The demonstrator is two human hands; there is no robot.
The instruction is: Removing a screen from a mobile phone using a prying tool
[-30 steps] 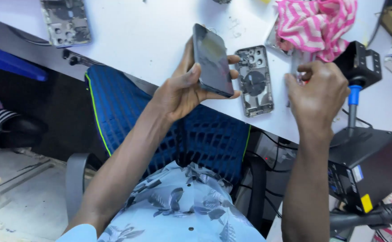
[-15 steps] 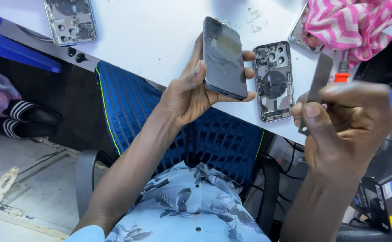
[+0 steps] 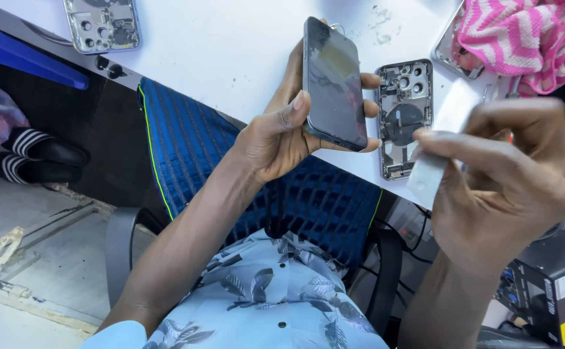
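Here the left hand [image 3: 282,132] clamps an upright dark phone [image 3: 335,84], right hand [image 3: 509,174] pinching a pale strip [image 3: 439,139].

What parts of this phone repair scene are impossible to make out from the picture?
Head view only:
- Pale flat strip in the right hand: motion-blurred, kind unclear.
- Dark smartphone in the left hand: back hidden.
- Pink striped cloth: covers a phone frame.
- Grey box: cut off by the edge.

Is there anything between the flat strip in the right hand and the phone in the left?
Nothing visible: the pale strip in the right hand and the phone in the left hand are apart, with only open air between.
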